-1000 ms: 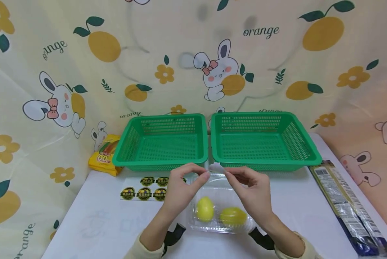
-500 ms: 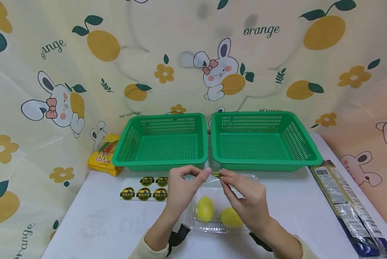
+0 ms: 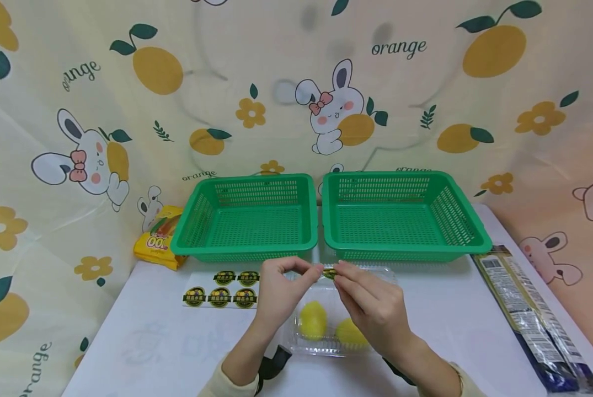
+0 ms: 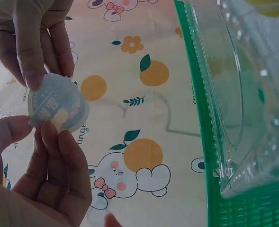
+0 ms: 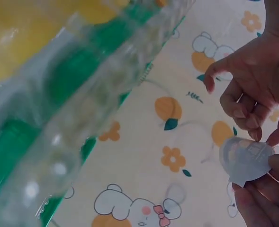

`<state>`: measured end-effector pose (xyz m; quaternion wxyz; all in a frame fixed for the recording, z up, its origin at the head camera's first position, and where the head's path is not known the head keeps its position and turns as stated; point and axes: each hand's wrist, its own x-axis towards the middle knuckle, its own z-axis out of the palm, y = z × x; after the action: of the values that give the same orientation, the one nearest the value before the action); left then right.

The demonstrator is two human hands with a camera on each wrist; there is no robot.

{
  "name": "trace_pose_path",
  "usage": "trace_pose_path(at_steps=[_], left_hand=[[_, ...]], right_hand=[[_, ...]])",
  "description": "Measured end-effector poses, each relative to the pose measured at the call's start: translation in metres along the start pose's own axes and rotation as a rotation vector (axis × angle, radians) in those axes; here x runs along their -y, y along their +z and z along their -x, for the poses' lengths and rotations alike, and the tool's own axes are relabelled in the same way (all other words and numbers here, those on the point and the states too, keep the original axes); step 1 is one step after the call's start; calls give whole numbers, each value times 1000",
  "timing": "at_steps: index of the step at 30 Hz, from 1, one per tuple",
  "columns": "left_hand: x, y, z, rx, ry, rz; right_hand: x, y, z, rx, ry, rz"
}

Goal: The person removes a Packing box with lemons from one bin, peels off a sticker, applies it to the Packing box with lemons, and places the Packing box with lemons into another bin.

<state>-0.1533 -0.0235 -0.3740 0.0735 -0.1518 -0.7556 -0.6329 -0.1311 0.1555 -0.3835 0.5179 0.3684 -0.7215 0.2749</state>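
Above a clear plastic clamshell box holding two yellow lemons, left hand and right hand pinch one small round label sticker, seemingly peeling its backing; pressing it onto the lid likely follows.

The right hand partly hides 1 lemon in the head view.

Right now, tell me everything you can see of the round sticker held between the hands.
The sticker is small and round with a scalloped edge. Its face looks dark green and yellow in the head view; the wrist views show a pale, translucent back with faint print. The left hand and the right hand pinch it by its edges, above the clear plastic clamshell, in front of the green baskets.
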Motion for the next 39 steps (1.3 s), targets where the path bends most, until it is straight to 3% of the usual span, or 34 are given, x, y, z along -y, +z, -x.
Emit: trace_pose_path(at_steps=[10, 17, 22, 28, 39], left_hand=[[1, 0, 2, 22, -5, 39], [4, 1, 4, 59, -26, 137], [6, 4, 6, 75, -23, 242], [8, 7, 9, 74, -10, 283], [11, 12, 12, 100, -28, 328]], right_hand=[[2, -4, 3, 41, 96, -92], [0, -10, 7, 23, 261, -238], [-2, -14, 7, 10, 384, -258], [0, -18, 6, 4, 540, -299], [2, -21, 10, 27, 649, -374]])
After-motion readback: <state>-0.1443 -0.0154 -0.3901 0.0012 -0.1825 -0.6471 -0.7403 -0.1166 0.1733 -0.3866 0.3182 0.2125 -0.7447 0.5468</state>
